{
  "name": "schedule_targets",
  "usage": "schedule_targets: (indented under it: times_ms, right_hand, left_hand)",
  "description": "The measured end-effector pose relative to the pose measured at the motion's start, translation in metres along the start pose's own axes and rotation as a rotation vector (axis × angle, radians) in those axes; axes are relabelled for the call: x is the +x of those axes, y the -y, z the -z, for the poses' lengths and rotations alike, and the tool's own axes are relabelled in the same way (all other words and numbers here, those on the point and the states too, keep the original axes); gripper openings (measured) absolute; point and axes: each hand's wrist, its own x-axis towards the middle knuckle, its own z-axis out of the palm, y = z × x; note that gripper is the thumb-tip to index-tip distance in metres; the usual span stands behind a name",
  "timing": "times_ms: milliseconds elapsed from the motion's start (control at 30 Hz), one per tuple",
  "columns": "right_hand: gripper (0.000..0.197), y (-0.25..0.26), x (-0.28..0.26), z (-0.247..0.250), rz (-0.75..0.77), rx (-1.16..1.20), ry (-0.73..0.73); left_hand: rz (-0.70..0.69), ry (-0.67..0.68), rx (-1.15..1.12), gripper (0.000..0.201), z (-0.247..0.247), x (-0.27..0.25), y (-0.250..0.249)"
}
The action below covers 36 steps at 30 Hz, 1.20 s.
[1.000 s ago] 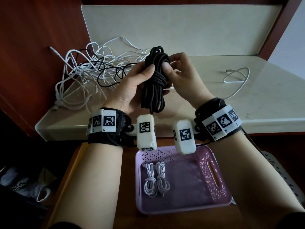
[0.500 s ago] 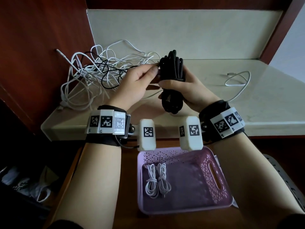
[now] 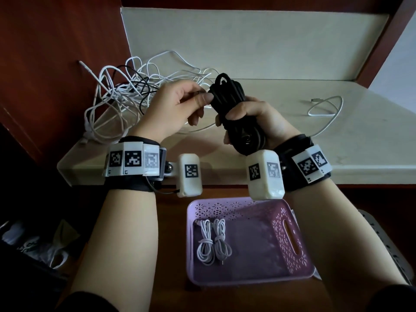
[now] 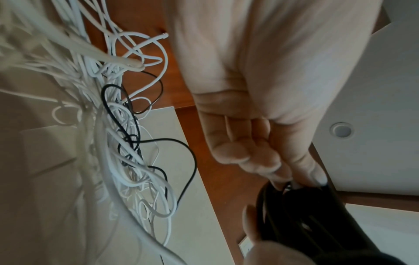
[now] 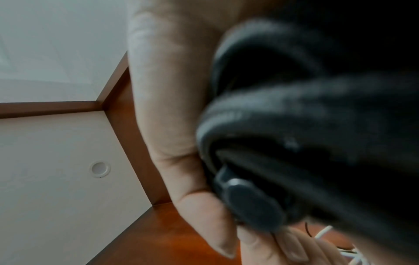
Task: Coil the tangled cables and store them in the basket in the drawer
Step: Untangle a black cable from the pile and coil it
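A tangle of white and thin black cables [image 3: 135,91] lies on the pale countertop [image 3: 292,143], behind and to the left of the left hand's knuckles. The left hand [image 3: 173,109] is held above the counter, thumb and forefinger pressed together on a strand at the side of the black cable bundle [image 3: 234,104]; its other fingers curl loosely under the palm. Just right of those fingertips, the right hand [image 3: 258,118] wraps the bundle's middle, fingers curled round it and thumb across the front, with the coil upright and its loops rising above the fist. Below both wrists, the purple basket [image 3: 290,244] sits in the open drawer, holding two coiled white cables [image 3: 213,242] along its left side. Far right of the right hand, a loose white cable [image 3: 326,106] rests on the counter.
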Motion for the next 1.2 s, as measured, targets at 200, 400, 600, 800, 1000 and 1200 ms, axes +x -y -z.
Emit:
schedule_targets:
  times_ms: [200,400,600,800,1000,1200]
  right_hand:
    - [0.040,-0.001,-0.001,0.007,-0.064,-0.071,0.000]
    - [0.031,-0.001,-0.009,0.001,0.038,-0.223,0.101]
    - [0.050,-0.001,-0.014,-0.006,0.007,-0.237,0.118]
    - [0.075,0.003,-0.026,-0.010,-0.100,-0.450,0.192]
    - [0.051,0.002,-0.045,-0.023,-0.189,-0.639,0.262]
    - [0.055,-0.013,-0.068,-0.030,-0.367,-0.636,0.367]
  left_hand:
    - [0.037,0.036,0.001,0.014,0.000,-0.002,0.000]
    - [0.153,0.167,-0.026,0.007,0.012,-0.008,-0.008]
    - [0.213,0.167,-0.133,0.016,0.017,-0.018,-0.016]
    - [0.325,0.404,-0.121,0.019,0.026,-0.029,-0.021]
    - [0.422,0.512,0.134,0.018,0.033,-0.029,-0.026]
    - [0.561,0.751,0.464,0.055,0.009,-0.040,-0.050]
